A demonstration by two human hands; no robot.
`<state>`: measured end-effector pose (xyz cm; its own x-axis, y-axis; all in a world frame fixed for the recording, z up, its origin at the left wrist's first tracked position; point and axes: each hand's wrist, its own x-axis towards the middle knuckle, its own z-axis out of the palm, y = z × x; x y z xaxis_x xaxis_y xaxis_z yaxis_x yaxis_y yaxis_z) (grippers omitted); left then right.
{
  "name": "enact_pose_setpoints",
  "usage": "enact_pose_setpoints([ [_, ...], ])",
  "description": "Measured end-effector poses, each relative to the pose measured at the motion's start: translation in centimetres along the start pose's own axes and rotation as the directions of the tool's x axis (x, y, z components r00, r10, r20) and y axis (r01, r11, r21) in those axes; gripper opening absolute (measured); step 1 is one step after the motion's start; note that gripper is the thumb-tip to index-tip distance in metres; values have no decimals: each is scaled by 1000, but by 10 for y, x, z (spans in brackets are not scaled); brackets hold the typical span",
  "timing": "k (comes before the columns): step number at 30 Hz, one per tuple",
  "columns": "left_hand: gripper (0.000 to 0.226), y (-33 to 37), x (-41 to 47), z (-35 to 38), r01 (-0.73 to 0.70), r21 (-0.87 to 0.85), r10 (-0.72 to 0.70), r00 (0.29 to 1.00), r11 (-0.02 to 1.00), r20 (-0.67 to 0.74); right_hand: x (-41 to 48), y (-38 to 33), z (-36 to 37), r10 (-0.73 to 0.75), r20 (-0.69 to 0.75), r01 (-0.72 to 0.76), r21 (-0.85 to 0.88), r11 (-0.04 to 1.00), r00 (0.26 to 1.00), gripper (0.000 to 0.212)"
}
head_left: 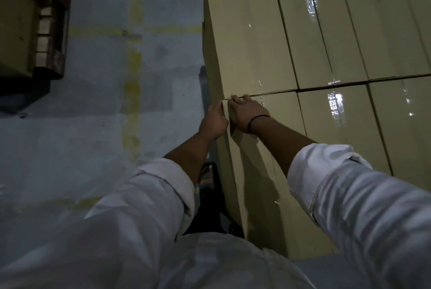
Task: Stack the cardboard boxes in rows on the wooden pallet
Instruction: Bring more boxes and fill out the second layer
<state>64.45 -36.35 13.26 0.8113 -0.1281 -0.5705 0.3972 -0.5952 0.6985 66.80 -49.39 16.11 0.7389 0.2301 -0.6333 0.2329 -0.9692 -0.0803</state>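
Long tan cardboard boxes sealed with clear tape fill the right side in two rows, a far row [303, 27] and a near row [338, 125]. The leftmost near box [263, 172] runs from the middle seam toward my body. My left hand [213, 121] presses against this box's outer left side near its far corner. My right hand [247, 112], with a dark band on the wrist, lies on the box's top, fingertips hooked into the seam between the two rows. The pallet under the stack is hidden.
Grey concrete floor [93, 113] with worn yellow lines [133, 78] lies left of the stack. At the upper left stands another wooden pallet [52, 38] carrying boxes [16, 20]. My sandalled foot [207, 176] is close to the stack's left edge.
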Motion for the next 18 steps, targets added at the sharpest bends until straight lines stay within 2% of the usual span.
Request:
enact_pose_setpoints([
  [9,50,7,-1,6,-26,22,28,997,999,-73,3,4,2,-24,9,24,27,999,1000,101],
  [18,52,6,8,12,17,152,-6,997,988,-71,5,8,5,-50,-22,51,40,998,999,101],
])
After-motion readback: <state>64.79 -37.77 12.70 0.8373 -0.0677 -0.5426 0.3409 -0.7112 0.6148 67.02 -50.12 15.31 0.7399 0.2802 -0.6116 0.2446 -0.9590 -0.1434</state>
